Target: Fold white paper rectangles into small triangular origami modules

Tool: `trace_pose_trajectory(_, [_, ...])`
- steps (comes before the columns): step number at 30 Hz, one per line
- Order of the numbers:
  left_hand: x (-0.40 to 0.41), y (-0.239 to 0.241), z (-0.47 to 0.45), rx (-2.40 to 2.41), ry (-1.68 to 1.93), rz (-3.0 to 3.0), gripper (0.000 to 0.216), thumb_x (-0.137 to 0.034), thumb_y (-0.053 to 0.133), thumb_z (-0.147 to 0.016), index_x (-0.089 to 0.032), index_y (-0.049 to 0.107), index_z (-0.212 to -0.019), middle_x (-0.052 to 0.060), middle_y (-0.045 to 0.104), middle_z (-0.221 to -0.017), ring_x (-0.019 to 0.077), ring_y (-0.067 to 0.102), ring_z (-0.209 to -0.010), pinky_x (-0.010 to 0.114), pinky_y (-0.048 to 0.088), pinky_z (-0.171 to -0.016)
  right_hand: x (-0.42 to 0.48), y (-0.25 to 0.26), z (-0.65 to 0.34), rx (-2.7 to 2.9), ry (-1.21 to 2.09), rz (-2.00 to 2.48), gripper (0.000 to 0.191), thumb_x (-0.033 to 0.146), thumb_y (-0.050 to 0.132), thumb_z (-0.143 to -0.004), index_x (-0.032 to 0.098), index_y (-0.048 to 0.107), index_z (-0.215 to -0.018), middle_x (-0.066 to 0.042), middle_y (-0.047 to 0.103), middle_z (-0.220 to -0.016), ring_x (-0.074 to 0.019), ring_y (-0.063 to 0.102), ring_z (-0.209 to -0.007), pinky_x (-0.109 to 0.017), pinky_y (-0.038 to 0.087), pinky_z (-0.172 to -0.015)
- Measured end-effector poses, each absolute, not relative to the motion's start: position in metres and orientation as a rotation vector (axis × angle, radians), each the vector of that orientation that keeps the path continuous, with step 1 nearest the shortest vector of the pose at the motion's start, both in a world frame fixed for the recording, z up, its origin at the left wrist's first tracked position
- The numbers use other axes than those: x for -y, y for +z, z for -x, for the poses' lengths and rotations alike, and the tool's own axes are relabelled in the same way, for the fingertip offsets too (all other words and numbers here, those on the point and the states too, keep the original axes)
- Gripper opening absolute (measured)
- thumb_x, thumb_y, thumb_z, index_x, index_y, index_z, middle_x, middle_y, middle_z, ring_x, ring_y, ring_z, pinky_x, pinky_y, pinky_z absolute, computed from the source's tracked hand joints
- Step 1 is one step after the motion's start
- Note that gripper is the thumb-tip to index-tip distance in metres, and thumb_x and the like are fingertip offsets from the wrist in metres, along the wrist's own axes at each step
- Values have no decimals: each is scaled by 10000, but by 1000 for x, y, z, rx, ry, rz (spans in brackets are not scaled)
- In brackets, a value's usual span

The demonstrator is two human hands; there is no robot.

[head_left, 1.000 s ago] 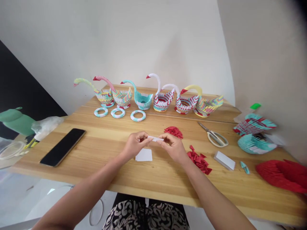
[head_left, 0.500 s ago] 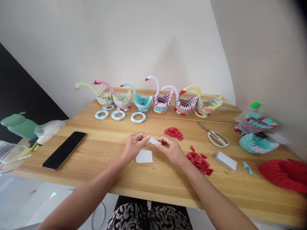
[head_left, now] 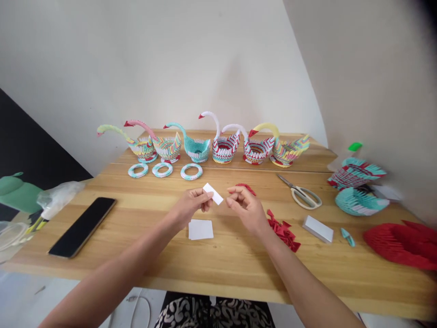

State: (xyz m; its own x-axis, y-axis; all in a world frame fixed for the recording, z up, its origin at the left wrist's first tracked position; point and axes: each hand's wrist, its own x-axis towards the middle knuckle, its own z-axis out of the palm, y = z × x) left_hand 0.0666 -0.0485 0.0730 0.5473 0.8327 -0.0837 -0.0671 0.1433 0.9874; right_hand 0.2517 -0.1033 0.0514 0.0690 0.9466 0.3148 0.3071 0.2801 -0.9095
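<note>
The left hand (head_left: 190, 207) grip pinches the white paper slip (head_left: 213, 193), jutting toward the right hand (head_left: 246, 209), loosely open alongside.

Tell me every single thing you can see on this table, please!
paper swans: six, many-coloured, in a row along the far edge
paper rings: three, teal and white, in front of the left swans
phone: one, black, left side
scissors: one, pale handles, right of centre
red folded pieces: two heaps, middle right
white card: one, lying flat, middle front
white block: one, right of the nearer red heap
unfinished paper models: two teal, one red, far right
table: one, light wood
left hand: pinches a white slip above the table
right hand: fingers curled, just right of the slip, not touching it
</note>
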Motion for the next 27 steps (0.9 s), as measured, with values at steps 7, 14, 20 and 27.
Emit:
trace_pose_trajectory(7, [58,64,-63,-767,623,-1352,361,-433,664,-747,-135,540,-584,-19,532,-550,68,436,-508,207,340,-532,104,61,-257,1987,190,988,194,160,549,-885,273,669,-988,-48,679,-999,-207,585,-952,-396,461,-867])
trace_pose_trajectory(14, [63,66,-63,-852,737,-1513,303,-407,604,-785,-140,556,-652,-27,507,-581,77,418,-525,201,301,-504,104,59,-256,1985,135,1038,178,187,575,-870,301,712,-858,-47,662,-1063,-239,523,-1067,-386,496,-796])
trace_pose_trajectory(20, [68,64,-63,-921,860,-1855,252,-304,546,-838,-146,573,-643,-16,525,-596,100,446,-576,216,333,-568,106,61,-253,1951,184,1043,149,192,580,-871,277,702,-866,-57,647,-1092,-236,530,-1064,-407,476,-854])
trace_pose_trajectory(27, [73,62,-64,-902,869,-2132,229,-240,486,-869,-160,589,-681,-2,560,-625,121,499,-606,224,355,-605,109,58,-247,1793,413,1165,89,254,574,-871,223,638,-818,-43,681,-864,-198,627,-836,-346,478,-784])
